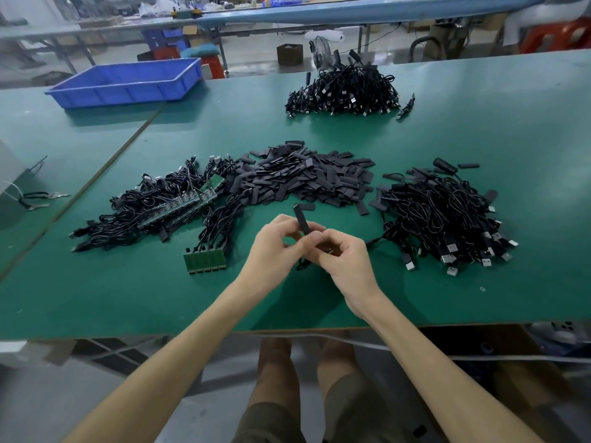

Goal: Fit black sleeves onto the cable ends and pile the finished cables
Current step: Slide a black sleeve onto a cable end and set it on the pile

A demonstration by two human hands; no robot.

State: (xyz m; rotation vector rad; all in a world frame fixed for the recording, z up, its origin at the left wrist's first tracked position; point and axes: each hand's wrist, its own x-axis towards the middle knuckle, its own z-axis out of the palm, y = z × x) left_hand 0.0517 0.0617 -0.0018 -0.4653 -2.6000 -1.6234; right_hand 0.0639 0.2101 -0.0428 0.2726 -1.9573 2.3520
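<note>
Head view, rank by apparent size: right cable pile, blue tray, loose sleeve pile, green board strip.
1. right cable pile
2. loose sleeve pile and blue tray: look alike; the tray sits farther, so unranked
3. green board strip

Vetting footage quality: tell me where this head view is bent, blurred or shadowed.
Head view: the wide lens bows the table edge and far bench; the background and left margin are smeared soft; the left hand, right hand and black sleeve they pinch are sharp; light is even, with a soft shadow under the hands, no harsh glare.
</note>
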